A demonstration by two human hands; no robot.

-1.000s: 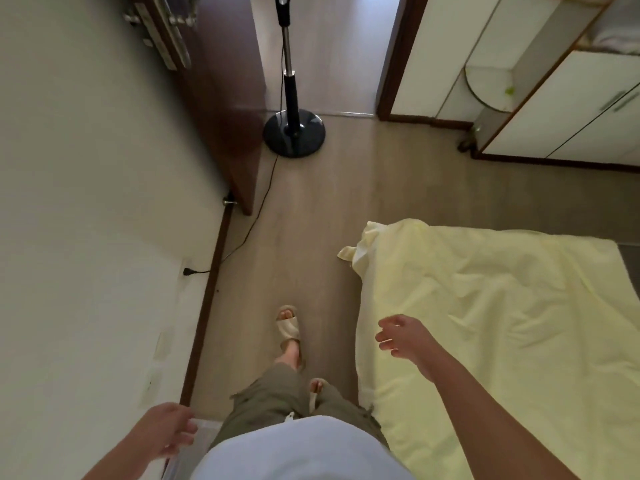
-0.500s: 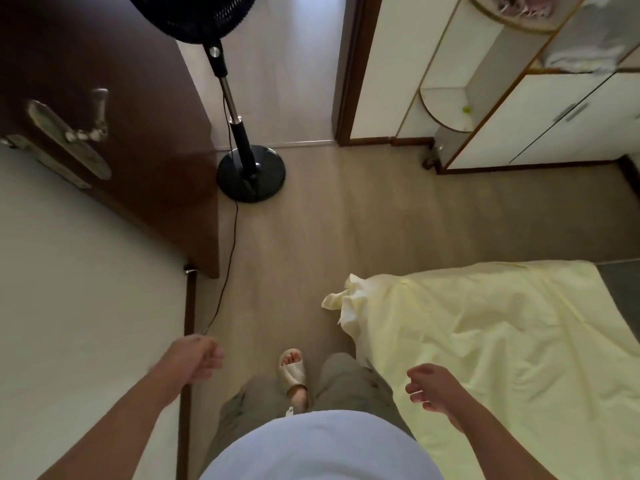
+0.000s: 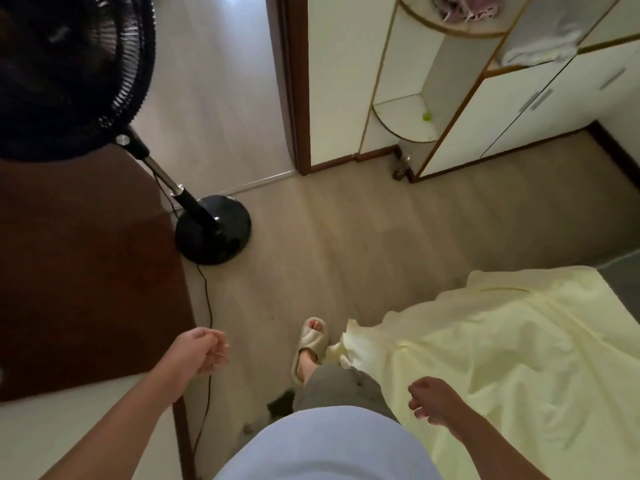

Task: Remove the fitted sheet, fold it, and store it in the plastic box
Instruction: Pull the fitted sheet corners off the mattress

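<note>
The left hand (image 3: pixel 202 351) is held out over the floor (image 3: pixel 346 237) beside a dark wooden door (image 3: pixel 86 271), its fingers loosely curled and nothing gripped in them. The right hand (image 3: pixel 433 400) is carried just above the near edge of the fitted sheet (image 3: pixel 502 358), likewise loosely curled and empty; whether it brushes the cloth cannot be told.

The pale yellow sheet is seen spread and rumpled across the bed (image 3: pixel 623 282) at lower right. Its near corner (image 3: pixel 346 344) is bunched and hangs loose off the bed's corner, just beside a slippered foot (image 3: pixel 310 344). A strip of the bed's grey surface is laid bare past the sheet's far edge.

From this the removal is judged to be begun but not finished: at least one corner appears to be freed, while most of the sheet lies on the bed. No fold is made in it. The plastic box is not in view, so nothing is stored and its place cannot be given. Lifting the sheet clear, folding it and putting it away are all judged to be left.

A standing fan (image 3: pixel 213 230) is seen on the floor ahead, well apart from the bed, and a white wardrobe (image 3: pixel 519 116) is seen beyond it.
</note>
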